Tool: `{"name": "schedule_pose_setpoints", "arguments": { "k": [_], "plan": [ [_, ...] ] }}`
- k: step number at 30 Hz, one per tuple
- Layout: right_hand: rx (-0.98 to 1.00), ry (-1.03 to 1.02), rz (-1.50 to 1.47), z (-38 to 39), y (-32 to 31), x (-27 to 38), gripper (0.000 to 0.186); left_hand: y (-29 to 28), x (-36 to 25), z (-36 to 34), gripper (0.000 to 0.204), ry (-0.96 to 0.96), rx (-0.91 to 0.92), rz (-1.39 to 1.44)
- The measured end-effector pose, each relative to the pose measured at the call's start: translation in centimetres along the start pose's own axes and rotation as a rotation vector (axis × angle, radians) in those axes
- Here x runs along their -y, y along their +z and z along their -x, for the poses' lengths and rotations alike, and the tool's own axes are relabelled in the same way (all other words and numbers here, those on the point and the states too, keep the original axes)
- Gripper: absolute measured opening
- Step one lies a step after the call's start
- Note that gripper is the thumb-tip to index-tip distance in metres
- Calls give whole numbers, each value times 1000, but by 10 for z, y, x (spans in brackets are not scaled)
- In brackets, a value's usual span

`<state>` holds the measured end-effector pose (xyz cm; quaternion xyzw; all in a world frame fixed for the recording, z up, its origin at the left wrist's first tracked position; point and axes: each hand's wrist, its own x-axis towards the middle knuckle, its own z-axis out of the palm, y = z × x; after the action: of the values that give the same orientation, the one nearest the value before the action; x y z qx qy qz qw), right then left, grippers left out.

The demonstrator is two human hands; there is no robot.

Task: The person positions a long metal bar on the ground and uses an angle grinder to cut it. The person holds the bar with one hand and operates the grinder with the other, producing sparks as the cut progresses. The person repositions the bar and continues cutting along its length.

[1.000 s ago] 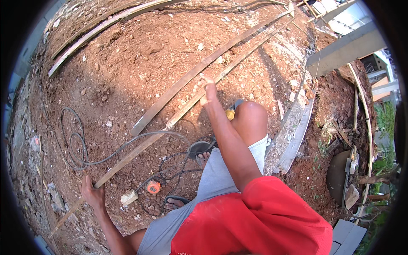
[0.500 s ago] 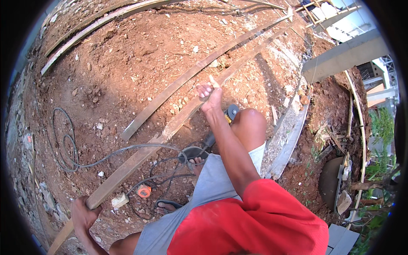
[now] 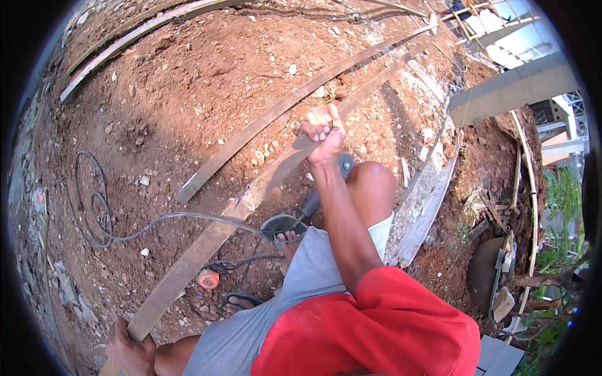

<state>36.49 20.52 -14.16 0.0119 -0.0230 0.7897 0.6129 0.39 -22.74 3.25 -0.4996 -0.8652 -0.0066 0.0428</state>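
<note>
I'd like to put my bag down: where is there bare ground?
Widest: pebbly dirt between the upper-left plank, middle plank and cable loops; a narrower strip parts the middle plank and the board that the left hand and right hand hold. That board's near side is crowded: tape measure, wires, feet.

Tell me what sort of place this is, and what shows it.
Probably an outdoor building site: there is rough, reddish soil underfoot, a long wooden plank being handled, and what looks like an orange tape measure on the ground.
</note>
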Motion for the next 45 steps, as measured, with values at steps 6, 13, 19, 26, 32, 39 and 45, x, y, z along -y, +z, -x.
{"name": "schedule_pose_setpoints", "arguments": {
  "k": [6,13,19,26,32,39,45],
  "plan": [
    [19,48,-25,-2,-3,-3,42,-2,-3,5,22,-27,8,-22],
    [-54,45,-10,7,0,2,36,19,5,1,23,10,-23,-32],
    [6,56,41,3,4,3,35,28,5,10,24,0,4,-12],
    [78,66,89,5,11,9,33,43,-1,21,27,-34,-27,24],
    [37,72,121,6,11,2,33,45,7,31,27,-20,-26,44],
    [42,92,101,3,6,-8,38,35,11,35,25,-40,-83,47],
    [21,88,111,-5,3,-11,42,26,9,26,23,-42,-63,-1]
  ]
}}
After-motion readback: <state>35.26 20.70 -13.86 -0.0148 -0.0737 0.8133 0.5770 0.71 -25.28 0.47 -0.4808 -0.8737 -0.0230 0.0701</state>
